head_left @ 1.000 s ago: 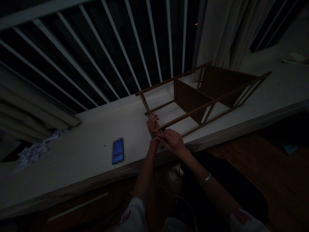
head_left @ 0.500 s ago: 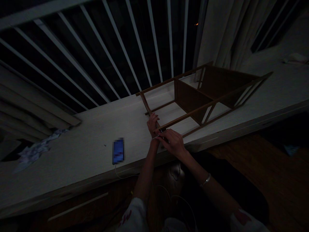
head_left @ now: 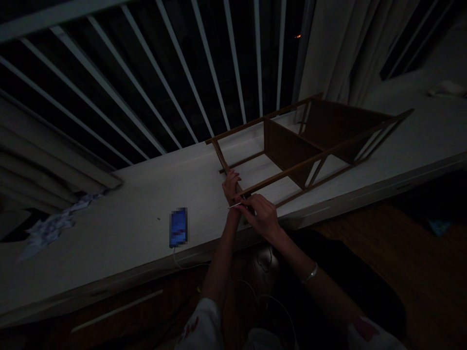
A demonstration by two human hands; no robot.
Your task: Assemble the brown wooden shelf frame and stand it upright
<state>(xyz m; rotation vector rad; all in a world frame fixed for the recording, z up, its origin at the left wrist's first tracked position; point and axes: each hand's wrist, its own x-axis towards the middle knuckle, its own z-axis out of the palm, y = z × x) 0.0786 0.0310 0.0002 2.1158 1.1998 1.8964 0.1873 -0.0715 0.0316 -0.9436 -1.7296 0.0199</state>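
A brown wooden shelf rack (head_left: 292, 169) lies on its side on the pale window ledge. My left hand (head_left: 230, 185) is closed around the crossbar (head_left: 221, 156) at its left end, close to the front corner. My right hand (head_left: 263, 214) is at that same corner, thumb and fingers pinched on a thin, shiny metal rod (head_left: 234, 206) that looks like a hex key. The rod's bright end points left, across my left wrist. Where the tool meets the wood is hidden by my fingers and the dim light.
A phone (head_left: 178, 227) with a white cable lies on the ledge (head_left: 134, 209) left of my arms. A small dark bit (head_left: 158, 218) is beside it. Crumpled cloth (head_left: 54, 226) lies farther left under a curtain (head_left: 47, 165). White railing bars (head_left: 204, 63) stand behind the ledge.
The thin rod in my right hand has shifted slightly, and more of its bright end shows on the left. My left hand and the rack stay where they were.
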